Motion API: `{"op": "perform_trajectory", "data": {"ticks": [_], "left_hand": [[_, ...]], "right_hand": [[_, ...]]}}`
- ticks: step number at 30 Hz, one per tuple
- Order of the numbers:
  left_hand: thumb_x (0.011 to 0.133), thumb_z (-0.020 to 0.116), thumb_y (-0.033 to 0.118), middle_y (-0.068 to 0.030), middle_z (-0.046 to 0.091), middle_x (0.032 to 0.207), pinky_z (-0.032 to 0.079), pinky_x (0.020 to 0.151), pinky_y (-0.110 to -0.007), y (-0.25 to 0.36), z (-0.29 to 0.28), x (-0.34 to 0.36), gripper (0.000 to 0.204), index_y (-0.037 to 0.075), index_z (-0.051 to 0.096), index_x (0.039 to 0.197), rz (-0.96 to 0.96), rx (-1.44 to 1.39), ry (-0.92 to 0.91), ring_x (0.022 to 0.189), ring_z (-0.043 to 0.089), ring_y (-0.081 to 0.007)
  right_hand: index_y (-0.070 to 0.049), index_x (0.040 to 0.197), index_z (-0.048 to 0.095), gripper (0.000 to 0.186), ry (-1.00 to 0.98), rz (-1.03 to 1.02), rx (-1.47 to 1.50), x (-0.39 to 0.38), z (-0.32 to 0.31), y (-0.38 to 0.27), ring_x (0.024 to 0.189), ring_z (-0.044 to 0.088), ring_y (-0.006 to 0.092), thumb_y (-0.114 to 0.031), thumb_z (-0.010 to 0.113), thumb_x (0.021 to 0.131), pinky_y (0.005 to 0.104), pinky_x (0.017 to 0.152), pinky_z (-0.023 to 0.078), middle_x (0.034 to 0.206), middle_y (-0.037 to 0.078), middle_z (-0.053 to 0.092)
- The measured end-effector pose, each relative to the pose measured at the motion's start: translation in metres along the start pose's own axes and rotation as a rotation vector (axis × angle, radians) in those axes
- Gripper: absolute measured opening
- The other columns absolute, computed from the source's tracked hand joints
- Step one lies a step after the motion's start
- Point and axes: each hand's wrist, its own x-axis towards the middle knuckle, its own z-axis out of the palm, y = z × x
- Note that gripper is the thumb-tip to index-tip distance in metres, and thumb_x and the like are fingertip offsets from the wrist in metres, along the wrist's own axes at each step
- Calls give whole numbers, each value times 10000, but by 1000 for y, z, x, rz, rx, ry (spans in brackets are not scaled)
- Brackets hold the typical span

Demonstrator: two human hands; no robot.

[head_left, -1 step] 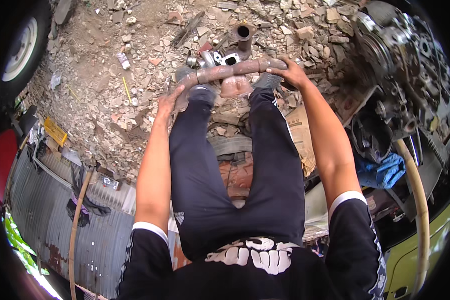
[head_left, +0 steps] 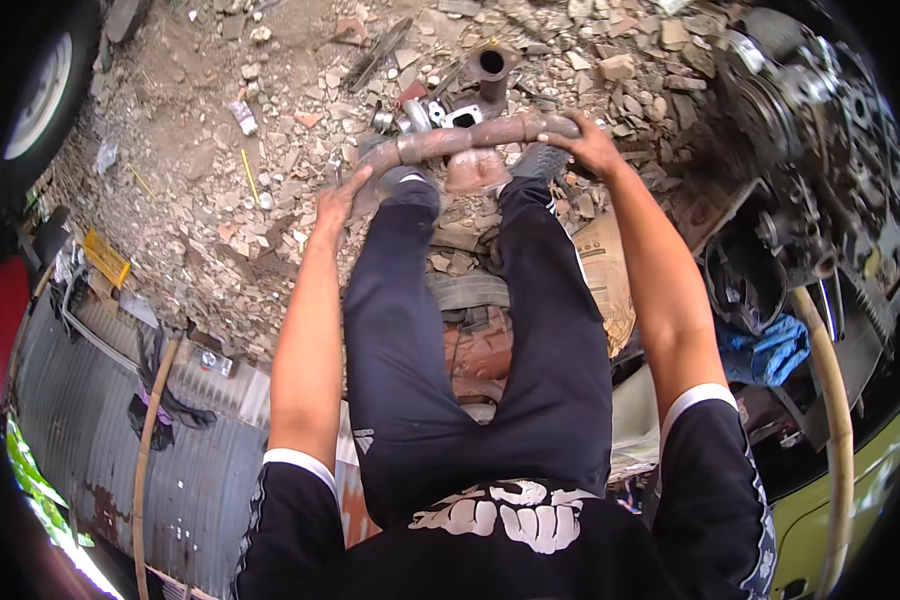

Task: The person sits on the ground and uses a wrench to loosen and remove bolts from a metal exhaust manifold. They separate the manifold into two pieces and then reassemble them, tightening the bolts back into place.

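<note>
A long, rusty brown pipe [head_left: 440, 141] with bends and joint rings lies crosswise above my feet. My left hand [head_left: 338, 198] has its fingers wrapped round the left end, and my right hand [head_left: 585, 140] grips the right end. Behind the pipe are an upright elbow [head_left: 493, 92] with a round open mouth, a flange [head_left: 458, 112] with a squarish opening and silver cylindrical metal parts [head_left: 419, 117]. A pinkish rusty piece [head_left: 475, 172] sits under the pipe between my shoes, partly hidden by it.
Gravel and broken rubble [head_left: 270, 90] surround me. An engine block [head_left: 810, 150] and blue cloth [head_left: 765, 350] are at the right, beside a bamboo pole [head_left: 838, 440]. A tyre [head_left: 65, 95], yellow object [head_left: 110, 260] and corrugated metal sheet [head_left: 100, 440] are at the left.
The view has shifted slightly, so the pipe and legs appear a little further right. Both hands keep their hold on the pipe, with very little other visible movement.
</note>
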Motion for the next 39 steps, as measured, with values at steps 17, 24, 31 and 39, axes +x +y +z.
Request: {"op": "perform_trajectory", "data": {"ticks": [17,24,31,39], "left_hand": [[729,878,513,-170,713,1083,569,814,-360,-31,57,87,803,-102,660,1197,13,-202,134,921,707,-227],[756,871,494,-129,729,1036,538,832,-333,-34,57,82,715,-76,698,1150,-70,-178,147,887,692,-195],[758,885,461,-131,731,1030,538,817,-330,-14,63,61,667,-56,712,1142,-37,-168,170,881,690,-182],[759,831,584,-142,757,954,523,844,-342,-39,64,77,677,-26,767,1044,44,129,315,888,703,-205]], "right_hand": [[-18,1487,484,1189,5,41,-98,153,23,25,1329,543,370,-827,723,649,431,1127,413,1418,274,563],[-54,1502,473,1180,-8,47,-152,152,29,35,1290,576,374,-823,728,644,431,1096,439,1367,263,605],[-25,1447,521,1153,-26,39,-84,150,41,49,1278,582,379,-814,743,637,442,1090,443,1363,249,611],[44,1491,418,1341,-49,19,-353,151,46,29,1328,544,392,-876,736,570,437,1129,424,1410,286,561]]}}
